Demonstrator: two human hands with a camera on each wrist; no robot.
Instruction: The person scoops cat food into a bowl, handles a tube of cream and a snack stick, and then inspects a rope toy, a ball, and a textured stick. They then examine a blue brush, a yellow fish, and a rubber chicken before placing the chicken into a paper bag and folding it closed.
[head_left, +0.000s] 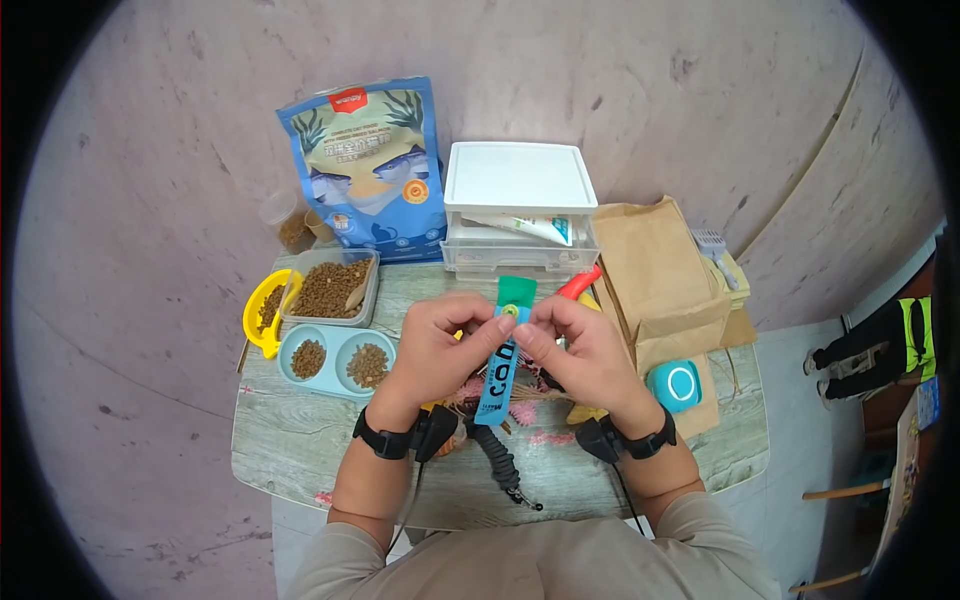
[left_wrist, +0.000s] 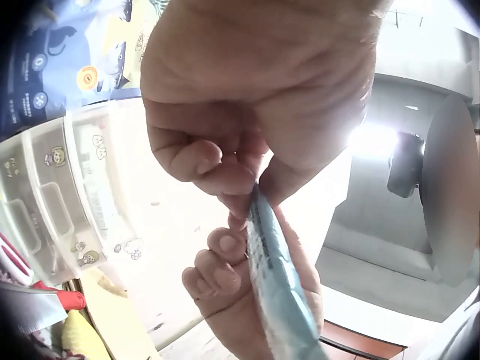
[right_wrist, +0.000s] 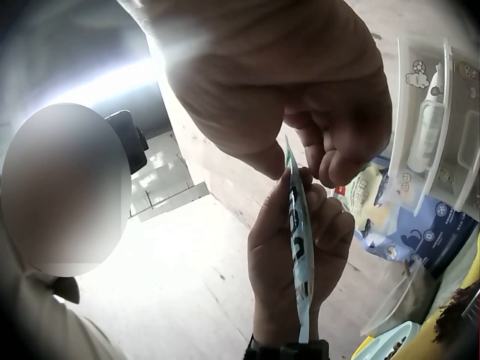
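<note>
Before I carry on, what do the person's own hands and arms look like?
The left hand and right hand are gloveless. Each wrist wears a black strap with a small black camera unit, from which a thin cable runs. The forearms are bare below short, plain grey-beige sleeves.

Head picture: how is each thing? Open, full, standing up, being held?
Sachet, held; can't tell if torn
Left hand, pinching the sachet
Right hand, pinching the sachet
Tub, open, holding kibble
Twin bowl, kibble in both sides
Yellow bowl, holding kibble
Food bag, standing up
Paper bag, flat
Drawers, tube inside
</note>
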